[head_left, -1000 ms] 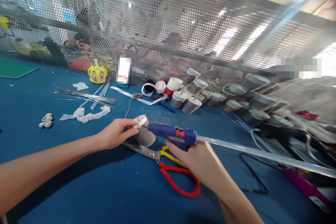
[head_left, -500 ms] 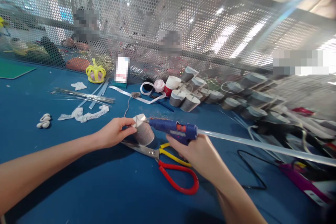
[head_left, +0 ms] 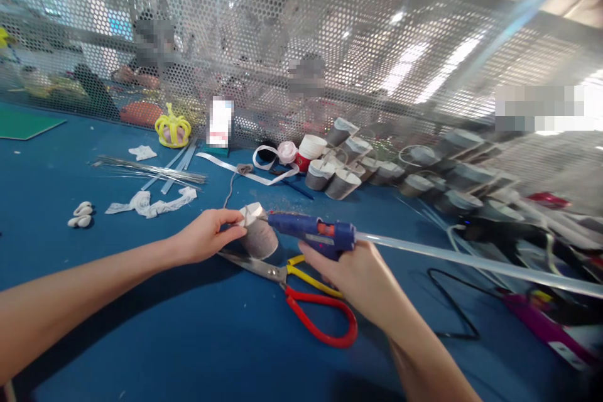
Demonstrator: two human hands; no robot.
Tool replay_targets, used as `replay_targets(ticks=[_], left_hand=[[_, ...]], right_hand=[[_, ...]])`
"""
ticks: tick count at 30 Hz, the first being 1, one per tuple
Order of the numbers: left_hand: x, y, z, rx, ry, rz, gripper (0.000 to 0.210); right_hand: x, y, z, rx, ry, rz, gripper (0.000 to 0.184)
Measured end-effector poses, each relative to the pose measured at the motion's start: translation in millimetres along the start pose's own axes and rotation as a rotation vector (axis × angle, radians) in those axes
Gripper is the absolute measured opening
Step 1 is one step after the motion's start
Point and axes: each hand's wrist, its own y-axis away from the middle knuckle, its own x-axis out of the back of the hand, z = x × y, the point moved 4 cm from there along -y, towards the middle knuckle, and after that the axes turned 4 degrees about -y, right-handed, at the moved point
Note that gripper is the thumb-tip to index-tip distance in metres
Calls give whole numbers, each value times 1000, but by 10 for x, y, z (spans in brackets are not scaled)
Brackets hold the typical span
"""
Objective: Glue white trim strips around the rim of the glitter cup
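My left hand pinches the white rim of a small grey cup, which lies tilted on the blue table. In my right hand is a blue hot glue gun, its nozzle at the cup's rim. A long clear glue stick sticks out of the gun's back end. Under the cup and the right hand lie scissors with one yellow and one red handle. A thin grey cord runs from the cup to a small bundle behind it.
Several similar grey cups stand and lie at the back right. Thin wires, white lace and a yellow crown-shaped piece lie at the left. A black cable bends beside a purple power strip. Perforated metal panels rise behind.
Almost nothing differs. The view has shifted very slightly; both hands keep their hold, and the nozzle stays at the cup's rim.
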Motion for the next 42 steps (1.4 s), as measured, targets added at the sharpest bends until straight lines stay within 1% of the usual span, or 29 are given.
replay_targets(ticks=[2, 4, 6, 7, 8, 10, 12, 13, 16, 19, 21, 26, 28, 31, 34, 37, 38, 40, 41, 42], left_hand=[[4, -1, -4, -2, 2, -2, 22], [5, -3, 0, -11, -4, -6, 21], [4, -5, 7, -20, -24, -7, 21], [3, -5, 11, -24, -36, -5, 21], [3, -5, 15, -26, -49, -1, 21], [7, -1, 21, -28, -71, 14, 21], [14, 4, 26, -25, -83, 27, 22], [18, 7, 28, -25, -86, 32, 22], [23, 14, 40, -29, -89, 34, 23], [21, 18, 48, -34, -92, 32, 22], [21, 18, 49, -34, -89, 34, 22], [26, 22, 50, -31, -85, 31, 22], [30, 25, 56, -35, -78, 31, 22], [36, 29, 74, -36, -67, 27, 21], [45, 31, 106, -50, -96, 31, 21], [50, 33, 146, -96, -163, 39, 20], [48, 35, 160, -117, -187, 39, 20], [36, 42, 185, -157, -231, 30, 19], [29, 47, 197, -176, -250, 27, 18], [21, 54, 209, -195, -270, 28, 16]], right_hand=[[12, -28, 75, -131, -17, -8, 14], [3, -64, 158, -222, -92, -51, 20], [-33, -112, 246, -267, -243, -132, 23], [-49, -144, 292, -275, -329, -155, 23], [-56, -182, 341, -271, -402, -152, 22], [-50, -268, 472, -283, -482, -65, 22], [-34, -357, 634, -327, -462, 70, 22], [-32, -403, 716, -357, -433, 115, 22], [-29, -553, 912, -400, -404, 173, 23], [5, -671, 1013, -395, -431, 211, 24], [2, -687, 1017, -395, -439, 187, 24], [-146, -545, 881, -395, -351, 1, 26], [-186, -506, 835, -382, -275, -15, 27], [-186, -519, 815, -333, -134, 8, 30], [-134, -558, 822, -255, 29, 63, 35], [-78, -549, 777, -205, 166, 144, 31], [-67, -533, 718, -160, 193, 171, 29], [-77, -485, 516, 3, 169, 183, 26], [-98, -452, 377, 116, 126, 161, 27], [-132, -415, 234, 214, 49, 112, 29]])
